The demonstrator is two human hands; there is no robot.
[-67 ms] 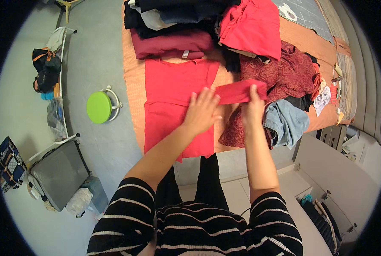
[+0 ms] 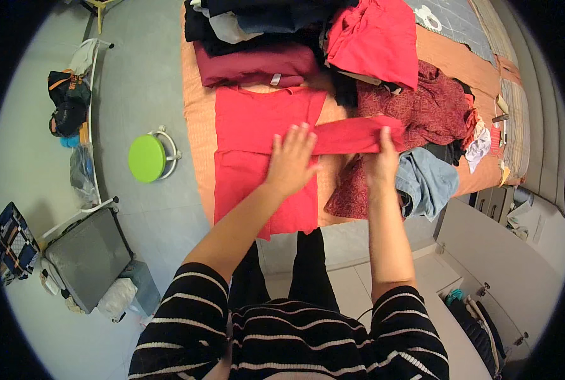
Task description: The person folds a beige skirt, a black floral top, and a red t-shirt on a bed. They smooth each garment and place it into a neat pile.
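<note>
A red long-sleeved top [image 2: 251,120] lies on the orange bedspread in front of me, one side of its body folded in. One sleeve reaches across the body and out to the right. My left hand [image 2: 292,161] rests flat on the body where the sleeve begins, fingers spread. At the sleeve's far end, my right hand [image 2: 382,161] pinches the cuff between thumb and fingers. Beneath that hand lies a dark red patterned garment [image 2: 409,104], with a folded pair of light blue jeans [image 2: 425,182] beside it.
Behind the top stand stacked clothes, with a maroon folded garment [image 2: 257,62] and a bright red one [image 2: 374,41]. The bedspread [image 2: 197,133] ends near my legs. On the floor to the left are a green stool [image 2: 147,158] and a grey suitcase [image 2: 87,259].
My right hand has shifted slightly right with the cuff, drawing the sleeve out straighter. My left hand has slid a little left over the top.
</note>
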